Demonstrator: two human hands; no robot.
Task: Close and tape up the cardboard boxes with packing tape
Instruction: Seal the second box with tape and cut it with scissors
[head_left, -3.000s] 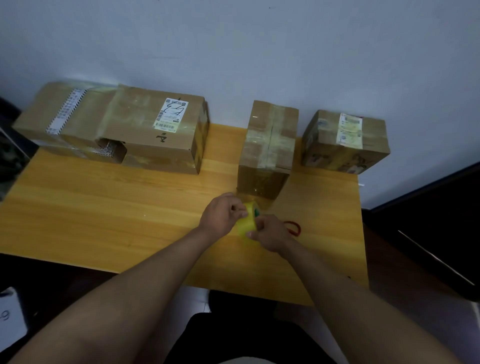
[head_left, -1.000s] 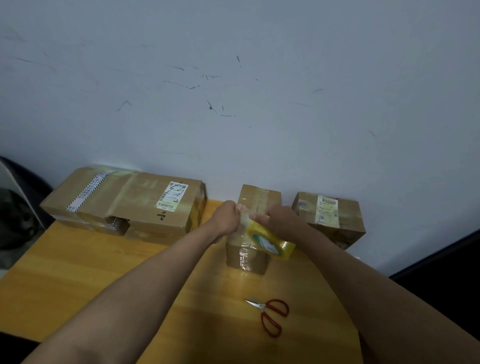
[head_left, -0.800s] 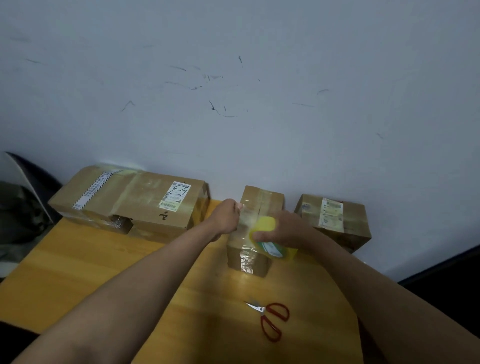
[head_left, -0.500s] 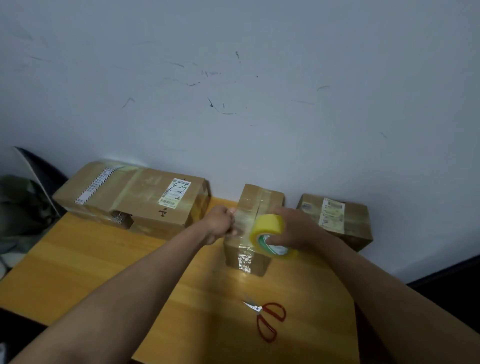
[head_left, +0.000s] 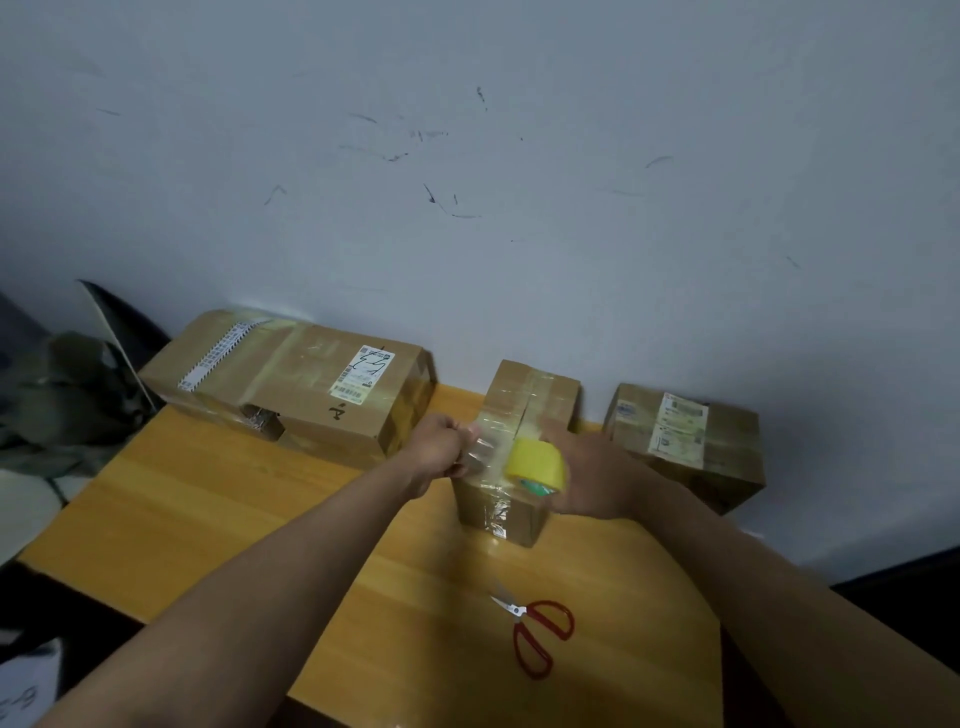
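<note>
A small cardboard box (head_left: 519, 410) stands in the middle of the wooden table (head_left: 208, 499), closed and wrapped in clear tape. My right hand (head_left: 592, 473) grips a yellow roll of packing tape (head_left: 535, 464) just above the box's near end. My left hand (head_left: 439, 449) pinches the loose end of the clear tape strip (head_left: 483, 452), stretched between hand and roll across the box's left side.
A large taped box (head_left: 311, 384) with a white label lies at the back left against the wall. Another labelled box (head_left: 685, 441) sits at the back right. Red-handled scissors (head_left: 540, 631) lie on the table in front of the middle box. Dark clutter sits left of the table.
Both hands rose from the table's front to the middle box. The roll has since moved toward me and right while my left hand holds the tape end, drawing out a short strip.
</note>
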